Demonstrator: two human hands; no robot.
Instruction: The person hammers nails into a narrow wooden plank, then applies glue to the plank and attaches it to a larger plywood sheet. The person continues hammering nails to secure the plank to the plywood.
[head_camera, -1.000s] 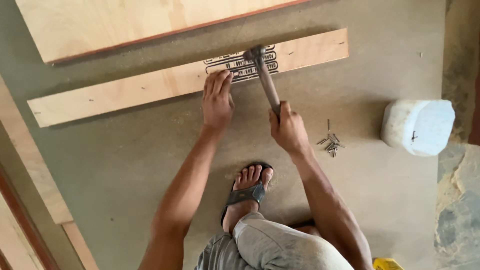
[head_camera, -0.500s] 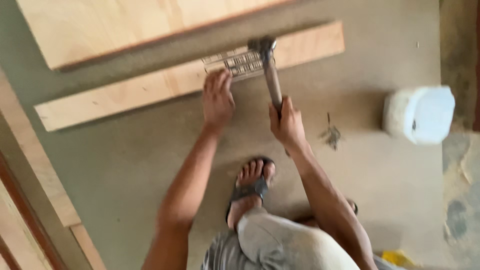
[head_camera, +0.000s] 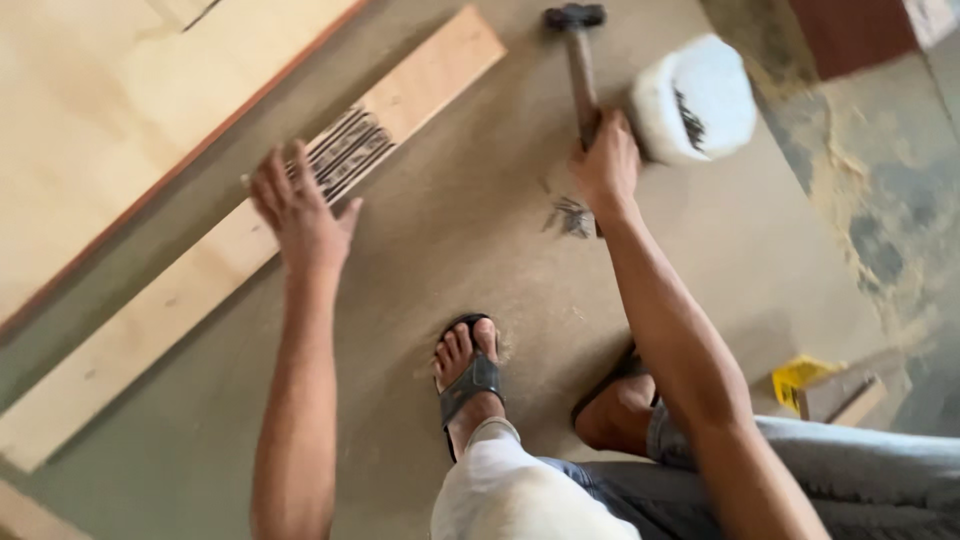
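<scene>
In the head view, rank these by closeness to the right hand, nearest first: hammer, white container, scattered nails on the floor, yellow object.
1. Hammer: its handle is in the right hand, head pointing away.
2. White container and nails: both close, container just right of the hand, nails just below-left; too close to rank.
3. Yellow object: far down the frame, beside the right leg.

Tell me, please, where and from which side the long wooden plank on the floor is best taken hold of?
Grip the wooden plank along its near long edge, close to the left hand. It lies flat and diagonal, so fingers likely must hook under that edge from the bare floor side; a plywood sheet lies along the far side.
</scene>
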